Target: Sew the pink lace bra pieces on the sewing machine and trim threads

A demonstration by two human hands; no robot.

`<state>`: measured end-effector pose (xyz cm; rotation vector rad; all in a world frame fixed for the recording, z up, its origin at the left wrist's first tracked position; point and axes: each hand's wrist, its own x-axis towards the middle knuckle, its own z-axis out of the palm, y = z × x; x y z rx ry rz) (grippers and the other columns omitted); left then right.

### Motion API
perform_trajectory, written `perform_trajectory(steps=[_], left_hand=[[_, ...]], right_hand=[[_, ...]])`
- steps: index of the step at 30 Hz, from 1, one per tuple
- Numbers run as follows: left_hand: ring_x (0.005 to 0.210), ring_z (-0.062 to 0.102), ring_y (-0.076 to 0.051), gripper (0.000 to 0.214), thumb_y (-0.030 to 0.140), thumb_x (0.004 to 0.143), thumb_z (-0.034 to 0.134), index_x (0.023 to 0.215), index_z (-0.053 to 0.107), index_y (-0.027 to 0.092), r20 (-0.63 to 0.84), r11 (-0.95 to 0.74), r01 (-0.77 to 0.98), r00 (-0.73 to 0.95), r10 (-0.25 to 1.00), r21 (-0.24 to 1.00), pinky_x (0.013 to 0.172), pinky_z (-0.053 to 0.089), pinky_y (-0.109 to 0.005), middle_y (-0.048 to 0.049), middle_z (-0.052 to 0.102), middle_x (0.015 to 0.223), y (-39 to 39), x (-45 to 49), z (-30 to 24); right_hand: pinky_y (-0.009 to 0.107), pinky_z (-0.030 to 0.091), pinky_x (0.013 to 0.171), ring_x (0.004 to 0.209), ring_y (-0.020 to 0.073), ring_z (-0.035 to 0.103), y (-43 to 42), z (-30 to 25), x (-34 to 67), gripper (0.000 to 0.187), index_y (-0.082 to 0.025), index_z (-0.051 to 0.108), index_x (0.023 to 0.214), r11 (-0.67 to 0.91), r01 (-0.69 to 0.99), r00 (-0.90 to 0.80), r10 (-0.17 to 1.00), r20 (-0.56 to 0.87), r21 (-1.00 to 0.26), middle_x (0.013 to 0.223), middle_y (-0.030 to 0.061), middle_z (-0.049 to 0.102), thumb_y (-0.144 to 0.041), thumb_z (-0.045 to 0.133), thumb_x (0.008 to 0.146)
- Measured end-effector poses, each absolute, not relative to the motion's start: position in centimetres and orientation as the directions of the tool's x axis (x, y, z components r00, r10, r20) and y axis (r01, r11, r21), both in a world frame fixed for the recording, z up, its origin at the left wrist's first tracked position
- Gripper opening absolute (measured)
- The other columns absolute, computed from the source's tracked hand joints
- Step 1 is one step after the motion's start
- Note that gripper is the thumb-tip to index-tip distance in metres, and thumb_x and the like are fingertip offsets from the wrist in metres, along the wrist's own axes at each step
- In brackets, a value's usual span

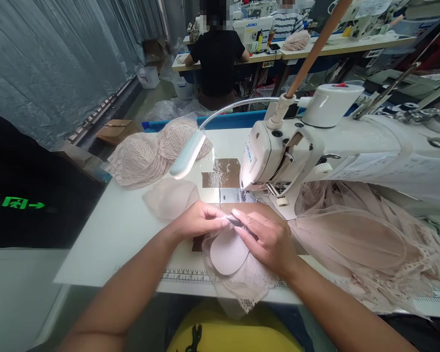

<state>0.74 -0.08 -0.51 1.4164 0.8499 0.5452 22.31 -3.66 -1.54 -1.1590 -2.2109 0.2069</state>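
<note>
My left hand (pixel 194 220) is closed, thumb and fingertips pinching the upper edge of a pale pink lace piece (pixel 256 283) close to the sewing machine's needle area. A smooth, rounded white cup pad (pixel 229 254) lies against this lace, which drapes over the table's front edge. In my right hand (pixel 271 237) is a small dark metal tool that looks like thread snips (pixel 236 222), its tip at my left fingertips. The exact spot where tip and fabric meet is hidden by my fingers. Left of my hands lies a sheer beige cup (pixel 172 198).
The white sewing machine (pixel 262 151) stands just beyond my hands, with a lamp (pixel 188 154) arching leftward. Lace cups (pixel 139 159) are stacked at the back left. Beige mesh and lace (pixel 355 234) spread to the right. A person in black (pixel 220 63) sits ahead.
</note>
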Motion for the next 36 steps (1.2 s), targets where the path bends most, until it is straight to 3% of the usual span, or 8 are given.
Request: perform_trajectory(steps=[15,23,27,31,34,36], left_hand=[[0.059,0.046,-0.01,0.029,0.039,0.081,0.065,0.083,0.069,0.01,-0.203,0.14,0.151,0.602,0.772,0.979,0.055,0.036,-0.023,-0.0016,0.055,0.065,-0.2,0.9,-0.4],[0.056,0.043,-0.008,0.028,0.036,0.082,0.064,0.074,0.066,0.009,-0.249,0.218,0.13,0.645,0.722,0.967,0.054,0.035,-0.021,0.0004,0.051,0.06,-0.3,1.1,-0.5],[0.069,0.051,-0.011,0.026,0.036,0.082,0.064,0.082,0.067,0.01,-0.247,0.206,0.14,0.646,0.723,0.968,0.064,0.04,-0.022,-0.0038,0.059,0.075,-0.2,0.9,-0.8],[0.07,0.052,-0.011,0.018,0.03,0.083,0.062,0.083,0.063,0.012,-0.261,0.217,0.147,0.628,0.734,0.965,0.065,0.041,-0.021,-0.0024,0.059,0.077,0.1,0.4,-1.0],[0.067,0.051,-0.01,0.01,0.022,0.08,0.062,0.084,0.06,0.013,-0.261,0.212,0.153,0.609,0.749,0.965,0.062,0.039,-0.019,-0.0006,0.057,0.076,0.2,0.2,-0.8],[0.074,0.053,-0.011,0.017,0.019,0.077,0.064,0.094,0.059,0.015,-0.246,0.206,0.136,0.621,0.744,0.969,0.065,0.041,-0.021,-0.0014,0.057,0.083,0.2,0.3,-0.6]], right_hand=[[0.024,0.039,0.049,0.055,0.011,0.05,-3.5,-2.1,22.1,0.03,-0.011,0.065,0.114,0.676,0.656,-0.392,0.686,0.613,-0.336,0.065,0.0001,0.06,-0.018,0.059,0.086],[0.025,0.048,0.058,0.067,0.0142,0.062,-3.6,-2.3,22.1,0.03,-0.013,0.064,0.117,0.715,0.607,-0.462,0.672,0.579,-0.347,0.079,0.0044,0.069,-0.016,0.054,0.089],[0.026,0.052,0.064,0.072,0.015,0.064,-3.3,-2.3,22.4,0.03,-0.016,0.063,0.117,0.613,0.605,-0.362,0.78,0.511,-0.508,0.084,0.005,0.069,-0.02,0.054,0.089],[0.036,0.055,0.077,0.089,0.0218,0.065,-2.7,-1.9,22.9,0.044,-0.022,0.059,0.123,0.4,0.67,-0.249,0.915,0.319,-0.625,0.098,0.0054,0.068,-0.031,0.063,0.08],[0.038,0.056,0.076,0.09,0.023,0.067,-2.7,-1.5,23.1,0.045,-0.024,0.057,0.126,0.287,0.663,-0.242,0.956,0.166,-0.691,0.096,0.0042,0.071,-0.028,0.058,0.081],[0.037,0.056,0.078,0.092,0.0228,0.068,-2.9,-1.3,23.0,0.042,-0.024,0.057,0.126,0.26,0.631,-0.243,0.961,0.132,-0.731,0.1,0.0045,0.072,-0.027,0.056,0.084]])
